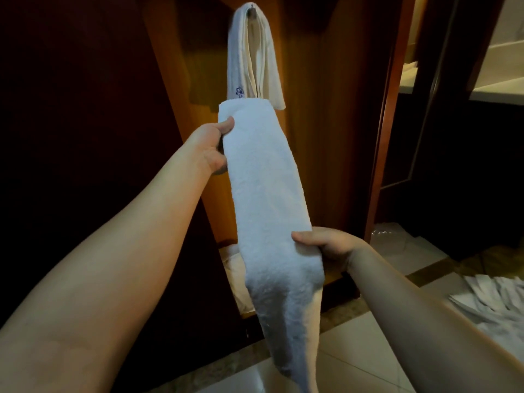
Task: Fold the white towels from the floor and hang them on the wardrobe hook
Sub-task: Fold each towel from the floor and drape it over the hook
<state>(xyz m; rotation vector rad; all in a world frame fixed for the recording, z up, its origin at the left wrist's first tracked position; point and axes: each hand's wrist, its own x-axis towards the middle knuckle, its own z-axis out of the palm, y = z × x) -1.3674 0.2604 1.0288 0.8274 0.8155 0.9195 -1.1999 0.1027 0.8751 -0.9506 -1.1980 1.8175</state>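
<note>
A long folded white towel point(269, 194) stretches between both my hands in front of the open wardrobe. My left hand point(211, 143) pinches its far upper edge, thumb on top. My right hand point(326, 245) grips the towel's right edge lower down, and the loose end hangs toward the floor. Behind it, another white towel point(249, 55) with a small blue emblem hangs folded over the wardrobe hook point(251, 8), which is mostly covered.
The wooden wardrobe back panel point(326, 109) and its right frame point(388, 123) stand close ahead. A dark door panel point(71, 95) fills the left. More white towels point(496, 302) lie on the tiled floor at lower right. Pale fabric point(232, 265) sits on the wardrobe's bottom shelf.
</note>
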